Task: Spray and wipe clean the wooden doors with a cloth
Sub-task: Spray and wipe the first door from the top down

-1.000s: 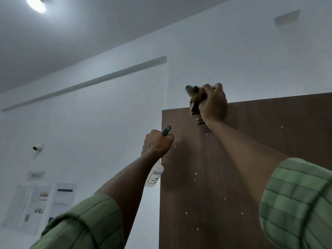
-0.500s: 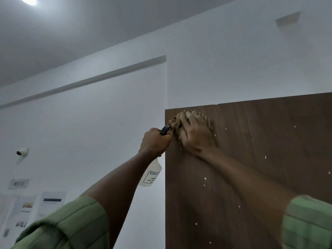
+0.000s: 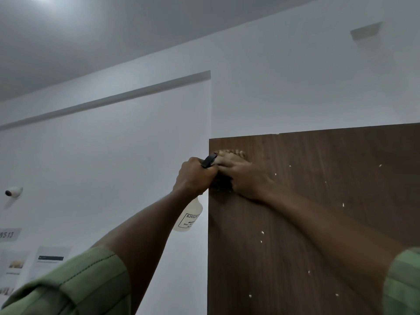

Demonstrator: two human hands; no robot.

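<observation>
A dark brown wooden door (image 3: 318, 201) fills the right side, speckled with small white spots. My right hand (image 3: 245, 176) presses a tan ribbed cloth (image 3: 229, 153) flat against the door's top left corner, fingers spread over it. Only the cloth's upper edge shows past my fingers. My left hand (image 3: 193, 178) grips the neck of a clear spray bottle (image 3: 188, 217) with a black nozzle (image 3: 209, 160), held just left of the door's edge and touching my right hand.
A white wall (image 3: 272, 87) rises behind and above the door. A small camera (image 3: 13, 192) is mounted on the wall at far left, with paper notices (image 3: 47, 262) below it. A ceiling light glows at top left.
My right hand came down from the door's top edge with the cloth and slid left to the top corner. My left hand with the bottle stayed beside the door's edge.
</observation>
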